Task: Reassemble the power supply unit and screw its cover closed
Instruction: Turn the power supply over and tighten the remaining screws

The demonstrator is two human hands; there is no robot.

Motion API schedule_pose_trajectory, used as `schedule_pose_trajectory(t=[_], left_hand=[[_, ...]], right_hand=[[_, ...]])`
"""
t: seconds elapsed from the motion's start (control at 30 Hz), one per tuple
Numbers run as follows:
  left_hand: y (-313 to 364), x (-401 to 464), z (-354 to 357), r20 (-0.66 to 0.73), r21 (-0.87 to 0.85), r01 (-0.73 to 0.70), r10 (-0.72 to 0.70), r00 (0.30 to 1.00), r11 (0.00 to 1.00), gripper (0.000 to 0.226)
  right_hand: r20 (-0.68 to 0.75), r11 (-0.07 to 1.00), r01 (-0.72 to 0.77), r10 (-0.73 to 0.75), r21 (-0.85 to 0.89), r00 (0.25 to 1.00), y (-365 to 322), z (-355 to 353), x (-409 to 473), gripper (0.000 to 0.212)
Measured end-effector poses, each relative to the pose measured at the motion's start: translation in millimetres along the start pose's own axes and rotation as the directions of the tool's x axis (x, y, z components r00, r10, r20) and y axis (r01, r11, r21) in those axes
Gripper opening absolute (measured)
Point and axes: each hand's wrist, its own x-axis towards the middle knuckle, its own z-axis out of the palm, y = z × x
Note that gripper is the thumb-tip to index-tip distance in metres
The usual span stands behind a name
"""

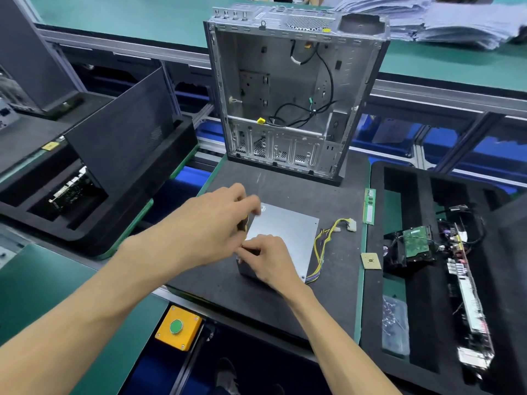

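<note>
Power supply unit (pixel 285 238) lying flat on the dark work mat (pixel 256 292), plain metal cover (pixel 288 223) facing up, directly in front of the open, gutted computer case (pixel 288 89) standing at the mat's far edge. Bundle of yellow and black cables (pixel 323 246) spilling from the unit's right side, ending in white connectors (pixel 351 224) on the mat. Left hand (pixel 216 220) curled around a screwdriver with a black-and-yellow handle (pixel 243 223), poised over the cover's near-left corner; tip hidden behind the fingers. Right hand (pixel 271 259) just beside it, fingers bent and pinching at that same corner, pressed against the unit's edge; whatever sits between the fingertips too small to make out. To the right, a green memory stick (pixel 370 206) and a square processor chip (pixel 371 261) lying on the mat's border. Beyond them, a black foam tray (pixel 422 346) with a hard drive (pixel 416 242), a circuit board (pixel 467 297) and a clear bag of screws (pixel 395 323). Yellow box with a green push button (pixel 177 327) below the mat's front edge.
</note>
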Motion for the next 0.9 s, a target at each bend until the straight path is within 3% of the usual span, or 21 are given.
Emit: schedule_pose_trajectory(t=[0.07,0.13,0.23,0.33,0.47,0.53,0.63,0.77,0.9], left_hand=[[4.3,-0.4,3.5,-0.074,0.12,0.136,-0.128,0.989,0.983,0.039],[3.2,3.3,6.3,-0.102,0.158,0.229,-0.214,0.971,0.961,0.038],[-3.6,3.7,2.7,-0.015,0.045,0.114,-0.114,0.993,0.992,0.008],[-6.0,-3.2,-4.1,0.038,0.016,0.013,-0.014,0.999,1.0,0.02],[-1.1,-2.2,2.3,-0.026,0.167,0.127,-0.124,0.992,0.978,0.035],[-1.9,0.7,5.8,-0.033,0.116,0.142,-0.139,0.99,0.983,0.027],[-7.5,1.1,5.0,-0.002,0.09,0.055,-0.056,0.998,0.994,0.013],[-15.3,-3.2,4.6,0.021,0.029,-0.028,0.028,0.999,0.999,0.014],[-16.4,-3.7,9.8,-0.087,0.037,0.062,-0.058,0.994,0.997,0.023]], right_hand=[[-0.009,1.0,0.003,-0.002,0.008,1.0,0.9,0.1,-0.6,0.038],[-0.006,1.0,0.03,-0.03,0.002,1.0,1.9,0.7,-0.6,0.036],[-0.007,0.999,0.038,-0.038,-0.02,0.999,1.4,1.8,-0.5,0.034],[-0.013,0.999,0.032,-0.032,-0.016,0.999,1.7,1.5,-0.5,0.033],[-0.012,0.999,0.035,-0.036,-0.028,0.999,1.2,1.4,-1.1,0.034],[0.001,0.998,0.032,-0.032,-0.047,0.999,-0.3,1.9,-1.4,0.035],[-0.003,0.999,0.023,-0.023,-0.033,1.0,-1.3,2.3,-1.3,0.034],[-0.011,0.999,0.032,-0.032,-0.041,0.999,-1.6,1.7,-2.0,0.034],[-0.011,0.998,0.033,-0.033,-0.046,0.999,-1.7,1.1,-1.4,0.034]])
